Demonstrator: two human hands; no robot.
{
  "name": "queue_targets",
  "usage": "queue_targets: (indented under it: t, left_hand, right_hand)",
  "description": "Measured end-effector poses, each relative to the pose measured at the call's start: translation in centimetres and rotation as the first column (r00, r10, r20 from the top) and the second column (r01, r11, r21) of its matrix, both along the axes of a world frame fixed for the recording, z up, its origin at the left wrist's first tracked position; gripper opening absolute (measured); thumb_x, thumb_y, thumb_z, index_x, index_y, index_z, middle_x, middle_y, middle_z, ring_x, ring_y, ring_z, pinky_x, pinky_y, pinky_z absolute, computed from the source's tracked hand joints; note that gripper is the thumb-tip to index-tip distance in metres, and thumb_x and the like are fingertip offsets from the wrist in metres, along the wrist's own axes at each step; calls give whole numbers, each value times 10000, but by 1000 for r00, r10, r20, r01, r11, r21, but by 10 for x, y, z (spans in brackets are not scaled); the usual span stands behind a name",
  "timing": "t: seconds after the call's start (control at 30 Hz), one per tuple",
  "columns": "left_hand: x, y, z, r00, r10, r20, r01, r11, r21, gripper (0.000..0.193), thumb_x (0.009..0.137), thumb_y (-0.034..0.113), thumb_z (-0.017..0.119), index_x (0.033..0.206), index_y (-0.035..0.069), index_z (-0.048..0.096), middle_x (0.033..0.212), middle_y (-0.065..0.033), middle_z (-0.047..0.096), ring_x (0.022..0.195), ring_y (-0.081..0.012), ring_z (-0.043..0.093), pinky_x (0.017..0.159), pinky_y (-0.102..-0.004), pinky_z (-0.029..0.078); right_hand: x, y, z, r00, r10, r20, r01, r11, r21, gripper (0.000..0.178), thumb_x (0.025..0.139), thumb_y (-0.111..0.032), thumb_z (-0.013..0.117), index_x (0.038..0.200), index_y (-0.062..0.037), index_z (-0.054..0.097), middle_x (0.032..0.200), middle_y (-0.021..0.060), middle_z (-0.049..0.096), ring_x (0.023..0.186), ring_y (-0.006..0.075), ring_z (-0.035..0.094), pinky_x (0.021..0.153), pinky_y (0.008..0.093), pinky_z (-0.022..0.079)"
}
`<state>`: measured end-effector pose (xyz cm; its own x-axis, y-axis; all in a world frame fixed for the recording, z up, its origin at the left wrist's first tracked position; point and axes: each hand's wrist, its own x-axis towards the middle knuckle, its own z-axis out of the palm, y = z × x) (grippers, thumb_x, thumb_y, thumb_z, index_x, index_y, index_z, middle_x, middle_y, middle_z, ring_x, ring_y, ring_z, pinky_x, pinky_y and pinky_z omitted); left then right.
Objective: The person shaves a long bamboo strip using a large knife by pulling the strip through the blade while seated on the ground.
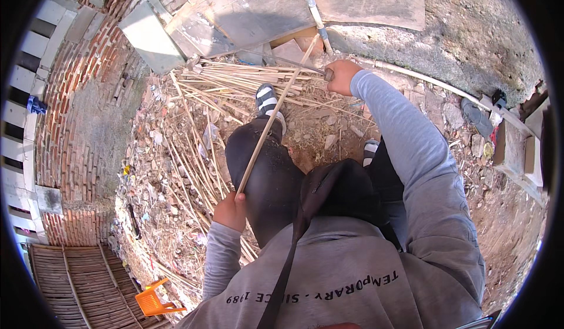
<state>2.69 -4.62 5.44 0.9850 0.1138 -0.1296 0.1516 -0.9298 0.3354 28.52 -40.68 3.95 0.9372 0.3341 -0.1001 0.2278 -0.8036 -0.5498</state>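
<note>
My left hand is closed round the near end of a long pale bamboo strip. The strip slants up and away over my left thigh, its far end close to a white pipe. My right hand, farther out and to the right, grips the dark handle of a knife. Its long thin blade points left and crosses the strip near the far end; whether they touch I cannot tell. Beyond my striped sandal lies a pile of bamboo strips.
More strips lie on the littered ground at left. A brick wall, a slatted bamboo panel and an orange plastic chair are farther left. Boards lean at the back beside the white pipe. A shoe lies right.
</note>
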Motion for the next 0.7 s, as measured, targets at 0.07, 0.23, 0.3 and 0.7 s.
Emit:
queue_targets:
  t: [0.07,0.23,0.3,0.7]
  left_hand:
    - [-1,1,-1,1000,12,-20,-12,1000,19,452,975,412,419,847,9,578,697,-254,604,701,-467,601,625,-538,452]
    - [-4,-1,-6,997,-10,71,16,996,-85,442,986,390,421,819,3,554,653,-256,579,669,-474,585,598,-527,448]
    - [1,-6,-2,1000,-3,22,6,988,-154,445,988,395,421,823,4,555,659,-252,581,671,-473,585,605,-519,453]
    - [0,-1,-2,1000,3,9,-2,980,-201,452,982,394,439,813,-4,569,663,-244,580,664,-448,587,603,-497,444]
  right_hand:
    - [-10,18,-7,982,143,125,-139,989,-40,287,702,-221,676,938,-58,665,879,190,672,879,356,651,819,431,511]
    - [-36,55,10,948,278,152,-269,960,-80,263,708,-242,694,866,-37,649,818,193,667,810,350,654,772,433,508]
    - [-12,23,-8,994,79,72,-85,993,86,249,714,-237,688,857,-38,645,817,198,666,806,358,650,764,436,504]
    - [-19,33,-11,981,176,82,-181,982,61,254,704,-238,694,873,-52,653,801,193,659,803,352,652,743,427,507]
